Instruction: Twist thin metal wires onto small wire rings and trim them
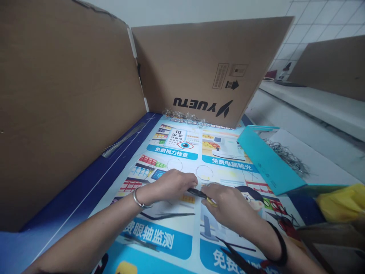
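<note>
My left hand (176,184), with a silver bangle at its wrist, is closed in a pinch on one end of a short, dark, slender piece (196,193). The other end runs into my right hand (225,201), whose fingers are curled round it; a black band circles that wrist. A yellowish part shows under the right fingers, but its kind cannot be made out. Just beyond the hands, two thin wire-like rings (204,172) lie on the printed poster sheet (196,228). Dark strands (171,215) rest below my left hand.
Cardboard panels (211,53) stand at the back and left (68,106). Silvery strands (185,115) lie along the back panel's foot. On the right are a turquoise open box (268,163), a tangle of thin strands (288,154), a yellow bag (342,201) and dark-handled tools (288,226).
</note>
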A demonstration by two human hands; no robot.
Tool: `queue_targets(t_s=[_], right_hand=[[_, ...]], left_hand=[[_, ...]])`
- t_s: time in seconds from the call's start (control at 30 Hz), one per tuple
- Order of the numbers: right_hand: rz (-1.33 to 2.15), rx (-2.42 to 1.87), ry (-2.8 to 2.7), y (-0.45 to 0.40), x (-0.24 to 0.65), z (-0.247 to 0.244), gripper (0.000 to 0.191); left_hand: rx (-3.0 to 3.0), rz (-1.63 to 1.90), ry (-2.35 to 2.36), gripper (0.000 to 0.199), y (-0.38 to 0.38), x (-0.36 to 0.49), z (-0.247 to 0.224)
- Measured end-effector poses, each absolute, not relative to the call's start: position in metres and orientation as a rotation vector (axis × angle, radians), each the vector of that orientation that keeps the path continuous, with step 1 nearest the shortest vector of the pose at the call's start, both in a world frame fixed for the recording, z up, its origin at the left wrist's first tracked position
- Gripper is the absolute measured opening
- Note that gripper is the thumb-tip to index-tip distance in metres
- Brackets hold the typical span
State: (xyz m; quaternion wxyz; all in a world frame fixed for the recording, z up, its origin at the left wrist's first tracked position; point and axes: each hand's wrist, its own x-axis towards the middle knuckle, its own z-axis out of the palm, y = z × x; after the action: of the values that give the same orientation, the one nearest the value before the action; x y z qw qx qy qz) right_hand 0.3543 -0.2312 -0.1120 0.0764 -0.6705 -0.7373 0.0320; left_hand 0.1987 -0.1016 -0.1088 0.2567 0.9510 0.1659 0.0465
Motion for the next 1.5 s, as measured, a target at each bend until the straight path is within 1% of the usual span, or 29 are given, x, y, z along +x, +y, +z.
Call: queue_targets(t_s=[0.17,0.37,0.57,0.8,1.07,1.33,1.4,1.5], right_hand=[[-0.156,-1.967,-2.176,-0.229,0.358,-0.12,0.014],[-0.213,-1.969,-2.129,-0.226,0.363,-0.126,0.015],[-0.219,-1.971,-2.147,-0.224,0.364,-0.132,0.016],[-0.254,-1.962,-2.158,-0.224,0.365,-0.133,0.016],[-0.239,-1.966,-2.172,-0.223,0.365,-0.134,0.017],[-0.159,-2.005,-2.189,-0.224,0.366,-0.134,0.018],[-0.153,-2.013,-2.198,-0.223,0.365,-0.134,0.017],[-0.135,-2.021,-2.203,-0.224,0.365,-0.132,0.016]], left_hand=[[2.34,0.269,0.567,0.025,-0.085,0.195,-0.106],[2.235,0.266,0.603,0.024,-0.067,0.191,-0.114],[2.306,0.232,0.612,0.019,-0.047,0.184,-0.121],[2.314,0.185,0.849,0.011,-0.028,0.176,-0.132],[2.272,0.116,0.786,0.011,-0.038,0.179,-0.135],[2.426,0.088,0.758,0.011,-0.037,0.177,-0.134],[2.498,0.042,0.711,0.011,-0.036,0.175,-0.128],[2.576,-0.123,0.626,0.014,-0.036,0.168,-0.117]])
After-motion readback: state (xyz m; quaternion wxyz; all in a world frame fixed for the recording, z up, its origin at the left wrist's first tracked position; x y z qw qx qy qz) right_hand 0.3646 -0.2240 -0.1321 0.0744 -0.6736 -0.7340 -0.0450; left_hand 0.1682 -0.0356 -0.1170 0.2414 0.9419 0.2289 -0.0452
